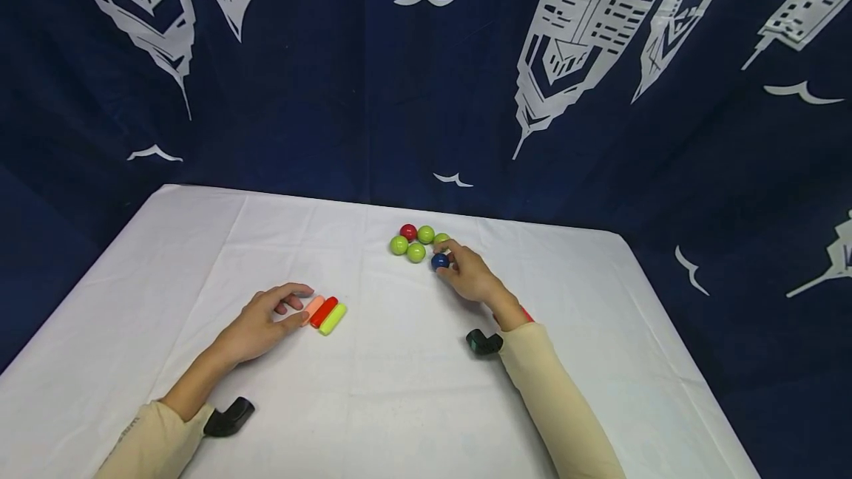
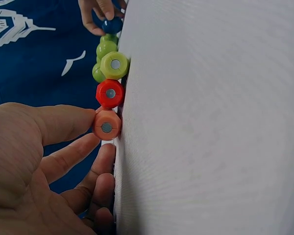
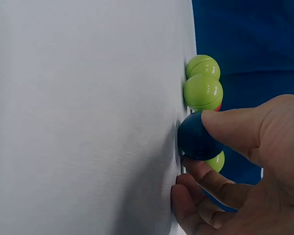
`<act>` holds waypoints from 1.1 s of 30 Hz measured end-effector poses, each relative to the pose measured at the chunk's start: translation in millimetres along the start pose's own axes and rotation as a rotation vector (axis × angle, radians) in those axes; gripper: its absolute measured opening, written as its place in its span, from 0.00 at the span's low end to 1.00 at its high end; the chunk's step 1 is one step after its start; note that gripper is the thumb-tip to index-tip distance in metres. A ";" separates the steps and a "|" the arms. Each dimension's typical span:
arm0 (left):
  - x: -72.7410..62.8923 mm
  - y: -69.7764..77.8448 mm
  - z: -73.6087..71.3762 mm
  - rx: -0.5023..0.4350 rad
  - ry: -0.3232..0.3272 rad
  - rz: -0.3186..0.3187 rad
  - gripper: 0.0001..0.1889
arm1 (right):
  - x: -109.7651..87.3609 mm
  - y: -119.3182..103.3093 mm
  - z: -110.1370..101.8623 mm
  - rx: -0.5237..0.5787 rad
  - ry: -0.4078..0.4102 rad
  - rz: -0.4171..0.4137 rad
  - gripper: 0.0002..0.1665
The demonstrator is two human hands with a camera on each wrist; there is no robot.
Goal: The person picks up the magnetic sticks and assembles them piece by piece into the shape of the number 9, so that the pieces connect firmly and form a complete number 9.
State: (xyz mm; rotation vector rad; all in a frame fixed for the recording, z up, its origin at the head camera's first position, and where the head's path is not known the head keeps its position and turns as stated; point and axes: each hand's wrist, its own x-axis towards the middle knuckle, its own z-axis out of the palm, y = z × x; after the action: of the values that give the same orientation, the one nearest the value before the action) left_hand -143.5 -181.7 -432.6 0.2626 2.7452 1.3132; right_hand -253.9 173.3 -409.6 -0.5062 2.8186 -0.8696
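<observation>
My left hand (image 1: 256,324) is at a row of three short rods, its thumb and index finger at the salmon rod (image 2: 107,125). A red rod (image 1: 324,313) and a yellow-green rod (image 1: 333,319) lie side by side beyond it; metal discs show in the rod ends. My right hand (image 1: 471,273) holds a dark blue ball (image 3: 198,137) between thumb and fingers, low over the cloth. Close by sit several glossy green balls (image 1: 416,253) and one red ball (image 1: 408,232), clustered together. The right fingers partly cover one green ball.
A white cloth (image 1: 399,390) covers the table. Behind it hangs a dark blue curtain (image 1: 299,109) with white building prints. A black wrist-worn piece (image 1: 229,418) juts from the left sleeve, and another dark piece (image 1: 484,342) from the right sleeve.
</observation>
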 end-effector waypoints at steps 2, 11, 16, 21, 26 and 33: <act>0.3 -0.1 0.8 0.004 0.001 -0.003 0.20 | -2.7 -0.4 0.2 -0.016 0.009 -0.007 0.19; 1.9 -3.1 1.2 0.025 0.012 0.000 0.19 | -25.0 -0.2 -0.4 -0.103 -0.031 -0.098 0.19; 1.9 -4.5 1.1 0.047 0.040 0.057 0.16 | -39.9 0.4 1.2 -0.090 0.003 -0.109 0.16; 0.7 -4.5 -0.9 0.082 0.067 0.102 0.13 | -48.4 0.5 4.1 -0.107 0.030 -0.061 0.19; 0.0 -2.7 -2.3 0.108 0.078 0.117 0.13 | -52.4 -0.1 4.9 -0.136 0.046 -0.048 0.22; 1.8 0.2 -2.2 0.114 0.076 0.113 0.13 | -58.0 -3.4 -3.6 -0.136 -0.006 -0.039 0.23</act>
State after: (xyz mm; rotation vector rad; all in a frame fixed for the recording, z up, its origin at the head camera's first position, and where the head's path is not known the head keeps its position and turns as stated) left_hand -145.7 -182.9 -431.1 0.3887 2.9134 1.2176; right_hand -199.8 193.4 -402.2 -0.5824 2.8850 -0.6844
